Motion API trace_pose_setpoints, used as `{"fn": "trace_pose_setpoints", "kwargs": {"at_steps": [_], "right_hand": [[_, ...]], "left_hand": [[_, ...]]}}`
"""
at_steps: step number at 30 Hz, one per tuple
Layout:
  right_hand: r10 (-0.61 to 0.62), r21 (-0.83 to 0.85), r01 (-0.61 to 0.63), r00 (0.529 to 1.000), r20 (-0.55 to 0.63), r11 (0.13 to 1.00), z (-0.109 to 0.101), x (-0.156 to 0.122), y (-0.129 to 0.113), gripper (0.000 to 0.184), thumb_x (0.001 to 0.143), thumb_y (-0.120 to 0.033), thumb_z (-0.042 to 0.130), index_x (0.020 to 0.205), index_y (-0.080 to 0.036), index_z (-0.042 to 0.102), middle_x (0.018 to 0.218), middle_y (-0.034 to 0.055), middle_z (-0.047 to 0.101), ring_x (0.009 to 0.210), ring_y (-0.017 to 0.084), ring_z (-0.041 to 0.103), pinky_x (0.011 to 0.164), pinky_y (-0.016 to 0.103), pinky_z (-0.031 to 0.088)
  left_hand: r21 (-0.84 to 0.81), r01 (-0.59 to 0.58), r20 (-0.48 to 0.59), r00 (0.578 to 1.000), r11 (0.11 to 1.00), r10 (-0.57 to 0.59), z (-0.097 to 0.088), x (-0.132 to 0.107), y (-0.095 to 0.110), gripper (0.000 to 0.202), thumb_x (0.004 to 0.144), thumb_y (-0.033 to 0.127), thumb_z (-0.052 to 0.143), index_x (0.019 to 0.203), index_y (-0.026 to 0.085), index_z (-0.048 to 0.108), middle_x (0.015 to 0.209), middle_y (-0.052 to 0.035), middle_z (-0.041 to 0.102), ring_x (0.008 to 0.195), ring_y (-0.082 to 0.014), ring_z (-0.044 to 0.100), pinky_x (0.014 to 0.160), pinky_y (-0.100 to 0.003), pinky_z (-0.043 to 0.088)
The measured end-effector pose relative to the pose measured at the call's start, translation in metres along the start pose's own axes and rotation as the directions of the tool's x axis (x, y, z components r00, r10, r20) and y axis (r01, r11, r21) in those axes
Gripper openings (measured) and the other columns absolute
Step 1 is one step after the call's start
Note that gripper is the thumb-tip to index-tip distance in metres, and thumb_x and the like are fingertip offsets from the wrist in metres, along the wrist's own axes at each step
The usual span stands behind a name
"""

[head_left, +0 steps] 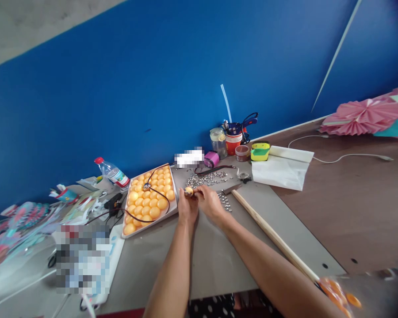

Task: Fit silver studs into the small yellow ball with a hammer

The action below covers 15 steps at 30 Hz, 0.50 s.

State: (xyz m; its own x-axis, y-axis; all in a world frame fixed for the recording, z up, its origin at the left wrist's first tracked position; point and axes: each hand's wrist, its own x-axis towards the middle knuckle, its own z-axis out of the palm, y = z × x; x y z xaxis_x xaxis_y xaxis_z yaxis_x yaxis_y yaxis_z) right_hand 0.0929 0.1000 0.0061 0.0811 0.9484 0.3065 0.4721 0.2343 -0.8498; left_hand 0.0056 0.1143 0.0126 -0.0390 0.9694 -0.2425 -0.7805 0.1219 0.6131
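Note:
My left hand [187, 206] is closed around a small orange ball [189, 191] with some shiny metal on it, just above the grey table. Pressed together beside that ball are the fingers of my right hand [208, 199]; whatever they pinch is too small to make out. Behind and to the right of my hands lie many loose silver studs [204, 179]. A shallow white box [174, 203] full of orange balls sits left of my left hand. Across it runs a dark cord [161, 194] with a silver-studded ball [146, 187].
A hammer with a long wooden handle [268, 229] lies to my right. Further back are a red cup of tools [234, 145], a clear jar [218, 143] and white paper [280, 173]. A bottle [115, 173] and cables crowd the left. Pink paper fans [365, 115] are far right.

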Motion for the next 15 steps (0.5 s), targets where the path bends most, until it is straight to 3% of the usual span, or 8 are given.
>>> {"fn": "trace_pose_setpoints", "kwargs": {"at_steps": [5,10,15], "right_hand": [[0.058,0.054,-0.06,0.998,0.038,0.997,0.0,0.0005,-0.003,0.014,0.077,-0.018,0.048,0.076,-0.019,0.062,0.075,0.003,0.065,0.069,0.016,0.058,0.065,0.024,0.039],[0.095,0.216,-0.106,0.994,0.062,0.971,0.0021,0.0007,-0.0031,0.021,0.071,-0.012,0.045,0.079,-0.019,0.063,0.078,0.0022,0.066,0.073,0.016,0.059,0.069,0.025,0.041],[0.131,0.326,-0.146,0.989,0.068,0.934,0.0066,0.0021,0.0006,0.019,0.069,-0.015,0.044,0.075,-0.019,0.061,0.072,0.0005,0.064,0.071,0.016,0.058,0.071,0.027,0.043]], "left_hand": [[0.019,0.016,0.037,0.999,1.0,-0.017,-0.0024,0.0007,-0.0001,0.036,0.09,0.036,0.037,0.072,0.013,0.057,0.063,-0.0026,0.058,0.059,-0.012,0.056,0.061,-0.023,0.044],[0.025,0.038,0.013,0.999,0.999,-0.039,-0.0015,0.0016,0.0,0.037,0.09,0.038,0.036,0.072,0.014,0.056,0.062,-0.0022,0.057,0.058,-0.0119,0.055,0.06,-0.022,0.043],[0.029,0.038,0.018,0.999,0.999,-0.039,-0.0013,0.0011,0.0001,0.037,0.09,0.039,0.036,0.073,0.013,0.056,0.062,-0.0018,0.055,0.056,-0.0111,0.054,0.058,-0.022,0.041]]}}
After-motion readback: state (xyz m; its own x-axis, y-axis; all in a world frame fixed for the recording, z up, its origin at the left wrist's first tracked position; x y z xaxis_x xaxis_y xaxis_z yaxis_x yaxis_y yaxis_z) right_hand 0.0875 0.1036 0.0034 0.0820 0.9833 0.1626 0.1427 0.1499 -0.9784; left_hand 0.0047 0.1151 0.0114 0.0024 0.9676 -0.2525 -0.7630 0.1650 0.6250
